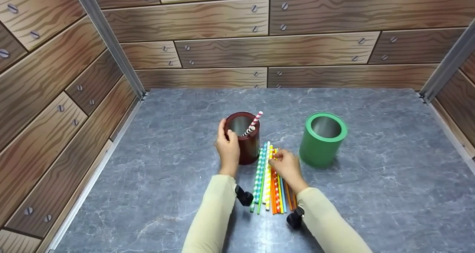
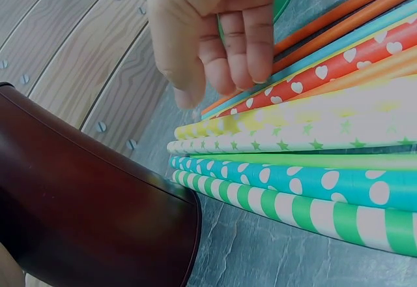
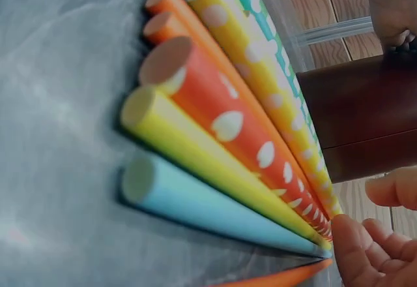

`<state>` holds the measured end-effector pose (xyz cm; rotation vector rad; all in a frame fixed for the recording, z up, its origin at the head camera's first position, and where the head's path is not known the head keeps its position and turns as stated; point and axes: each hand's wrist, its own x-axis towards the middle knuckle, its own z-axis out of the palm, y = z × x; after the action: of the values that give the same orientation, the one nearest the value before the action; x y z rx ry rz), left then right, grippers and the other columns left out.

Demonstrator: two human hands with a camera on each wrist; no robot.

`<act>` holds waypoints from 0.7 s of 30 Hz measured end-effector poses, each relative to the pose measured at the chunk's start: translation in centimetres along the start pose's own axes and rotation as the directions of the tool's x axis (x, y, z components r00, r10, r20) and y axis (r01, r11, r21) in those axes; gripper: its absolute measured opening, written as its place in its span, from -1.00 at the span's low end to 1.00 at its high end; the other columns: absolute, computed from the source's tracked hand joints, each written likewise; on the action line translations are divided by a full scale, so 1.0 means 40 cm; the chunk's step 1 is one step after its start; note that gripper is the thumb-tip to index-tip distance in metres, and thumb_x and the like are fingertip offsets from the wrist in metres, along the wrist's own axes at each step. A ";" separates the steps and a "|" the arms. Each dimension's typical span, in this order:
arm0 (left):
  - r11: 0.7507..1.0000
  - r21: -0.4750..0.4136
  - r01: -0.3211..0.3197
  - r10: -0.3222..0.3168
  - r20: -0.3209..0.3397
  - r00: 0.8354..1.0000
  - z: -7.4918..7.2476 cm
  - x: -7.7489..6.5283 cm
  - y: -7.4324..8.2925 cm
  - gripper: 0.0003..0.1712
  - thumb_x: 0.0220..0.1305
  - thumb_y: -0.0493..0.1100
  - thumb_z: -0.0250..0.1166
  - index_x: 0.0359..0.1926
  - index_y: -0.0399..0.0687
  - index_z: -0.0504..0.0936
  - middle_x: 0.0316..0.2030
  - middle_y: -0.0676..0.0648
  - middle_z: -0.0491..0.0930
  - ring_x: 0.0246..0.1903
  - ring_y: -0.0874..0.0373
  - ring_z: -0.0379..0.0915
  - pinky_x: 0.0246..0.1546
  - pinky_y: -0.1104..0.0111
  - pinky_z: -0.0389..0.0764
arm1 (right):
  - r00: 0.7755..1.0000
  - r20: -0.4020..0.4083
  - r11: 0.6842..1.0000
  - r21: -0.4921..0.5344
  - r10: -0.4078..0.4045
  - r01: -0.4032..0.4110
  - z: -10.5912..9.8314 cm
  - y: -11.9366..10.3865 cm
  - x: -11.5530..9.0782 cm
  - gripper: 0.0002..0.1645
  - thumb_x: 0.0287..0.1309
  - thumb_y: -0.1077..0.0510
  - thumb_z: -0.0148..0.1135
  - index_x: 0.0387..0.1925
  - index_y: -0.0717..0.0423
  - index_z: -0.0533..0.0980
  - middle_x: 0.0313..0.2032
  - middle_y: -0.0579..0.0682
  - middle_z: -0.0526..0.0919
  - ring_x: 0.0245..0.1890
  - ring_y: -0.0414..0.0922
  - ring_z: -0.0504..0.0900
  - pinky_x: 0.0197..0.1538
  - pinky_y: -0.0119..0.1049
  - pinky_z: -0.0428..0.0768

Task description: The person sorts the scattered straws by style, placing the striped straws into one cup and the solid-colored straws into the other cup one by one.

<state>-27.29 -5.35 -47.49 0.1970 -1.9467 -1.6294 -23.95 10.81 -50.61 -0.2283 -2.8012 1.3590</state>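
Note:
My left hand [image 1: 228, 149] holds the dark brown leather-look cup [image 1: 250, 151] at its left side, thumb over the near rim. Leaning inside the cup are a red-and-white striped straw [image 1: 256, 118] and a black-and-white striped straw [image 1: 248, 131]. Beside it lies a row of colourful straws, among them a green-striped straw [image 2: 287, 211], a blue dotted straw [image 2: 260, 173] and a red straw with white hearts [image 3: 228, 125]. My right hand [image 1: 288, 166] hovers at their far ends, fingers loosely bent. In the right wrist view its thumb [image 3: 394, 189] stands apart from the fingers, with nothing between.
A green cup [image 1: 319, 151] stands upright to the right of the straws, just beyond my right hand. The grey marbled tabletop [image 1: 386, 193] is enclosed by wood-patterned walls [image 1: 222, 52] at the back and sides.

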 end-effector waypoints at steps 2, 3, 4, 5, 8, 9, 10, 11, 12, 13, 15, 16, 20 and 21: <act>1.000 0.002 -0.002 0.002 -0.001 1.000 0.000 0.001 -0.001 -0.49 0.23 -0.28 -0.01 0.23 -0.13 0.40 0.13 -0.15 0.48 0.11 0.06 0.39 0.07 0.18 0.43 | 0.999 0.035 1.000 -0.016 0.016 -0.016 0.001 0.000 -0.001 -0.67 -0.04 0.08 0.28 -0.25 0.21 0.55 -0.35 0.08 0.60 -0.44 -0.07 0.50 -0.32 -0.21 0.47; 1.000 0.005 -0.002 0.002 0.000 1.000 -0.001 0.001 -0.001 -0.49 0.23 -0.28 -0.01 0.23 -0.13 0.39 0.14 -0.15 0.48 0.11 0.06 0.39 0.07 0.18 0.43 | 0.999 0.046 1.000 -0.024 0.021 -0.020 0.001 0.001 -0.001 -0.66 -0.03 0.07 0.28 -0.24 0.21 0.55 -0.30 0.10 0.61 -0.41 -0.05 0.51 -0.29 -0.18 0.48; 1.000 0.006 -0.001 0.001 0.001 1.000 -0.001 0.001 -0.001 -0.49 0.24 -0.28 -0.01 0.23 -0.13 0.39 0.14 -0.15 0.47 0.12 0.06 0.39 0.08 0.19 0.43 | 0.998 0.054 0.999 -0.031 0.025 -0.024 0.002 0.002 -0.001 -0.64 -0.03 0.06 0.29 -0.23 0.22 0.54 -0.26 0.12 0.61 -0.38 -0.03 0.52 -0.27 -0.16 0.49; 1.000 0.007 0.000 0.000 0.003 1.000 -0.001 0.000 -0.001 -0.49 0.24 -0.28 -0.01 0.24 -0.13 0.39 0.14 -0.15 0.47 0.12 0.06 0.39 0.08 0.19 0.43 | 0.998 0.060 0.999 -0.038 0.029 -0.027 0.003 0.002 -0.001 -0.63 -0.03 0.05 0.29 -0.22 0.22 0.54 -0.24 0.14 0.61 -0.36 -0.02 0.54 -0.24 -0.14 0.49; 1.000 0.007 0.007 -0.007 0.004 1.000 -0.001 -0.001 -0.002 -0.49 0.24 -0.27 -0.01 0.23 -0.13 0.39 0.14 -0.14 0.47 0.11 0.07 0.39 0.07 0.20 0.43 | 0.997 0.065 0.997 -0.068 0.038 -0.033 0.004 0.005 0.000 -0.63 -0.05 0.06 0.31 -0.24 0.24 0.53 -0.22 0.17 0.62 -0.31 0.03 0.55 -0.20 -0.10 0.50; 1.000 0.008 0.008 -0.008 0.002 1.000 0.000 -0.001 -0.001 -0.49 0.23 -0.27 -0.01 0.23 -0.12 0.40 0.14 -0.15 0.47 0.11 0.06 0.39 0.07 0.20 0.43 | 0.997 0.066 0.996 -0.077 0.040 -0.035 0.004 0.006 0.001 -0.62 -0.07 0.07 0.32 -0.25 0.25 0.53 -0.22 0.18 0.62 -0.30 0.04 0.55 -0.20 -0.10 0.50; 1.000 0.007 0.009 -0.009 -0.001 1.000 0.000 -0.001 -0.001 -0.49 0.23 -0.27 -0.01 0.23 -0.13 0.40 0.13 -0.15 0.48 0.11 0.06 0.39 0.07 0.19 0.43 | 0.997 0.070 0.996 -0.085 0.045 -0.039 0.004 0.005 0.001 -0.62 -0.08 0.07 0.33 -0.26 0.25 0.53 -0.23 0.18 0.62 -0.30 0.04 0.55 -0.20 -0.09 0.50; 1.000 0.007 0.009 -0.009 -0.004 1.000 0.000 -0.001 -0.001 -0.49 0.23 -0.27 -0.01 0.23 -0.13 0.40 0.13 -0.15 0.48 0.10 0.06 0.40 0.06 0.19 0.43 | 0.997 0.070 0.994 -0.099 0.042 -0.035 0.003 0.005 0.001 -0.63 -0.10 0.08 0.34 -0.28 0.25 0.53 -0.25 0.18 0.63 -0.31 0.05 0.55 -0.20 -0.09 0.50; 1.000 0.008 0.009 -0.009 -0.005 1.000 0.000 0.000 -0.001 -0.49 0.23 -0.27 -0.01 0.23 -0.13 0.40 0.13 -0.15 0.48 0.10 0.06 0.40 0.06 0.19 0.43 | 0.997 0.069 0.993 -0.114 0.037 -0.029 0.003 0.003 0.001 -0.63 -0.13 0.08 0.35 -0.30 0.26 0.54 -0.27 0.18 0.63 -0.32 0.06 0.55 -0.20 -0.09 0.50; 1.000 0.008 0.009 -0.009 -0.005 1.000 0.000 0.000 0.000 -0.49 0.22 -0.27 -0.01 0.23 -0.13 0.40 0.13 -0.15 0.48 0.09 0.06 0.40 0.06 0.19 0.43 | 0.997 0.071 0.992 -0.126 0.033 -0.024 0.003 0.002 0.002 -0.64 -0.14 0.09 0.35 -0.32 0.26 0.54 -0.30 0.17 0.63 -0.33 0.06 0.54 -0.21 -0.09 0.50; 1.000 0.007 0.010 -0.010 -0.002 1.000 0.000 0.001 0.000 -0.49 0.23 -0.27 -0.01 0.23 -0.13 0.40 0.13 -0.14 0.48 0.09 0.06 0.40 0.07 0.19 0.43 | 0.997 0.076 0.987 -0.157 0.023 -0.011 0.001 -0.004 0.004 -0.65 -0.17 0.09 0.36 -0.36 0.26 0.54 -0.33 0.16 0.63 -0.35 0.06 0.54 -0.22 -0.09 0.50; 1.000 0.005 0.010 -0.010 -0.001 1.000 0.000 0.001 0.001 -0.49 0.23 -0.27 -0.01 0.23 -0.13 0.40 0.13 -0.14 0.48 0.09 0.07 0.40 0.07 0.19 0.43 | 0.996 0.082 0.985 -0.174 0.020 -0.005 0.000 -0.007 0.005 -0.67 -0.17 0.09 0.36 -0.39 0.26 0.53 -0.36 0.15 0.63 -0.38 0.05 0.54 -0.24 -0.09 0.50; 1.000 0.006 0.001 -0.001 -0.005 1.000 0.001 0.001 -0.002 -0.49 0.22 -0.27 -0.01 0.22 -0.13 0.40 0.12 -0.14 0.49 0.09 0.08 0.41 0.06 0.20 0.44 | 0.995 0.096 0.967 -0.253 -0.002 0.027 0.000 -0.020 0.009 -0.75 -0.21 0.12 0.33 -0.59 0.21 0.47 -0.49 0.13 0.57 -0.50 0.02 0.46 -0.32 -0.10 0.49; 1.000 0.007 -0.002 0.003 -0.008 1.000 0.001 0.000 -0.003 -0.49 0.21 -0.27 -0.01 0.22 -0.13 0.41 0.11 -0.14 0.50 0.09 0.08 0.42 0.06 0.20 0.44 | 0.995 0.095 0.961 -0.273 -0.016 0.042 0.001 -0.023 0.009 -0.76 -0.23 0.13 0.32 -0.62 0.21 0.46 -0.50 0.14 0.57 -0.49 0.04 0.46 -0.31 -0.09 0.49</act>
<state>-27.34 -5.35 -47.60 0.2034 -1.9463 -1.6180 -24.42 10.29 -49.92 -0.1302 -3.0520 0.9941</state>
